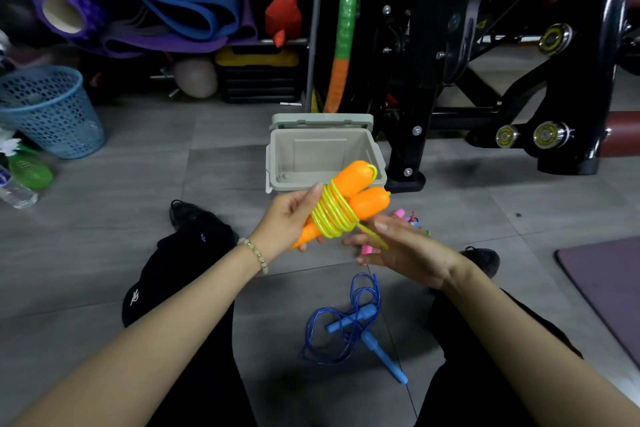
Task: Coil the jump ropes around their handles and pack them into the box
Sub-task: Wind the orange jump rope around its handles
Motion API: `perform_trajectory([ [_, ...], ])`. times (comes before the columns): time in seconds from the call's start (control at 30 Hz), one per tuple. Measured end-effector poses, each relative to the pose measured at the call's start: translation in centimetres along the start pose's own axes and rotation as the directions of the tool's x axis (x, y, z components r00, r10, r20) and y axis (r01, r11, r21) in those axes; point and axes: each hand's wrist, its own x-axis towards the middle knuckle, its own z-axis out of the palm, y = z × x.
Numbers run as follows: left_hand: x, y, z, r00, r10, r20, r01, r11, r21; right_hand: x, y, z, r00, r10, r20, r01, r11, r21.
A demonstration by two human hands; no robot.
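At centre, orange handles [367,201] wound with yellow rope [332,215] are clasped by the left grip [287,218]. The tail crosses the right grip [398,246]; whether it is pinched cannot be told. No rope is seen in the box [325,152], and the blue jump rope [349,326] lies uncoiled.

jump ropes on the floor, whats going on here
A person is coiling a yellow jump rope around its two orange handles. The left hand grips the handles; the loose end lies across straight fingers of the right hand. The grey box stands open ahead, nothing visible inside. A blue jump rope lies uncoiled on the floor.
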Motion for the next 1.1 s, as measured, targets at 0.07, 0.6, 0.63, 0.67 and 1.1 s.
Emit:
perform_trajectory([
  [0.07, 0.4, -0.1, 0.1, 0.997, -0.062, -0.047, 0.062, 0.998, -0.004, 0.1, 0.5, 0.5, 0.998, -0.016, -0.054, 0.008, 0.991, -0.136],
  [0.6, 1.7, 0.1, 2.0, 0.834, -0.397, -0.383, 0.221, 0.877, -0.428, 0.7, 1.2, 3.7, 0.627, -0.589, -0.510, 0.190, 0.751, -0.633],
  [0.63, 1.7, 0.4, 2.2, 0.835, -0.390, -0.388, 0.210, 0.878, -0.430, 0.5, 0.7, 3.9, 0.605, -0.579, -0.547, 0.221, 0.781, -0.584],
  [0.67, 1.7, 0.7, 2.3, 0.841, -0.369, -0.397, 0.189, 0.886, -0.424, 0.3, 0.3, 3.9, 0.581, -0.566, -0.585, 0.246, 0.807, -0.537],
  [1.1, -1.1, -0.9, 4.2, 0.966, -0.157, -0.207, 0.156, 0.988, -0.024, 0.7, 1.7, 3.3, 0.643, -0.567, -0.515, 0.158, 0.756, -0.635],
])
